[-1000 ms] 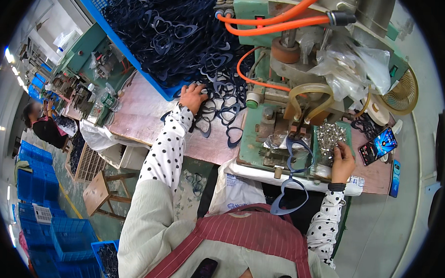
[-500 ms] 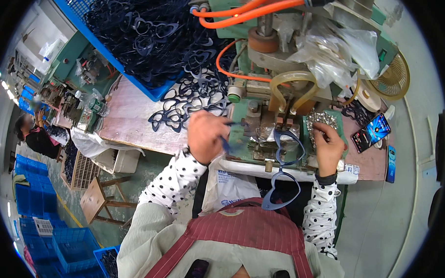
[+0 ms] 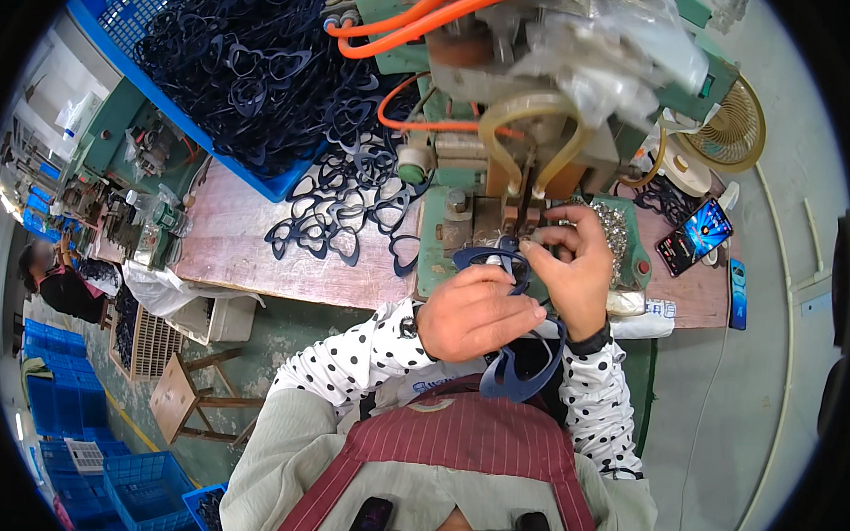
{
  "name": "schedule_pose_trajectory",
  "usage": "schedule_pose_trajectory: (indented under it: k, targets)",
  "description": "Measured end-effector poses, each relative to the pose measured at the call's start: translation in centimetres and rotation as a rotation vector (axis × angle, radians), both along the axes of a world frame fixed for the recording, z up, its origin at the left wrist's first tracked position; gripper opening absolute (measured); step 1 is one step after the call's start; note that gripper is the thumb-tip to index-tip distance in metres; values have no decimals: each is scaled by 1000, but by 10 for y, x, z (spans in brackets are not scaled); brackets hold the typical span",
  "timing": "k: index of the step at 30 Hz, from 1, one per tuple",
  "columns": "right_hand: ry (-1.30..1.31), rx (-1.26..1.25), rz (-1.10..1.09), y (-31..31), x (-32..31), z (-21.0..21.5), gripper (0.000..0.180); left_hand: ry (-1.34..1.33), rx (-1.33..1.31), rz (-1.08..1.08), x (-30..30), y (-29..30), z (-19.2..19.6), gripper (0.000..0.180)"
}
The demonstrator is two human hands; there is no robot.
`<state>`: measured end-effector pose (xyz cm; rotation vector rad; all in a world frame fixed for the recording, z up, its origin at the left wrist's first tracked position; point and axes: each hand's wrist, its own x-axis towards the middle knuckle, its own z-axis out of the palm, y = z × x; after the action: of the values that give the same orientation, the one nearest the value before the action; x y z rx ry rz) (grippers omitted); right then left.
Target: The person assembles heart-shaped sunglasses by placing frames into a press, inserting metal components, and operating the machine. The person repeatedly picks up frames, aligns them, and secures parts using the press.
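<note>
My left hand point(image 3: 479, 312) is closed round a dark blue heart-shaped glasses frame point(image 3: 465, 258) just in front of the press's working point. Close by on the right, my right hand point(image 3: 575, 266) has its thumb and forefinger pinched together at the press tip point(image 3: 520, 217); whatever they hold is too small to make out. A second blue glasses frame point(image 3: 516, 381) hangs below my hands, over the apron, its upper part hidden behind them. To the right of the press tip is a heap of small shiny metal parts point(image 3: 613, 230), next to my right hand.
Several loose frames point(image 3: 328, 225) lie on the worktable point(image 3: 229, 245), beside a blue crate point(image 3: 228, 156) heaped with more. Orange hoses point(image 3: 405, 33) cross above the press. Rightward are a lit phone point(image 3: 696, 237) and a fan point(image 3: 729, 126). Another person point(image 3: 59, 285) sits far left.
My left hand has moved right, from beside the loose frames to the press, carrying a frame. My right hand has gone left from the metal parts to the press tip.
</note>
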<state>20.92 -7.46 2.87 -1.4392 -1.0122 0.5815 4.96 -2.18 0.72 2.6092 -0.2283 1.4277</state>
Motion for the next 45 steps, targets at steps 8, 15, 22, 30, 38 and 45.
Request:
schedule_pose_trajectory:
  k: [8, 15, 22, 30, 38, 45]
  targets:
    - [124, 60, 20, 10, -5, -4, 49, 52, 91, -138, -8, -1, 9, 31]
    - [-622, -78, -555, 3, 98, -77, 43, 128, 48, -271, 11, 18, -4, 28]
    - [-932, -357, -286, -40, 112, -96, 31, 111, 28, -289, 10, 19, -6, 25]
    - [-622, -129, -354, -21, 129, -125, 13, 126, 40, -103, 4, 8, -8, 32]
    - [-422, -142, -419, -25, 130, -132, 10, 362, 52, 838, -90, 68, -55, 22]
    - [-485, -41, -434, -23, 132, -140, 11, 488, -777, 1516, -185, 148, -130, 45]
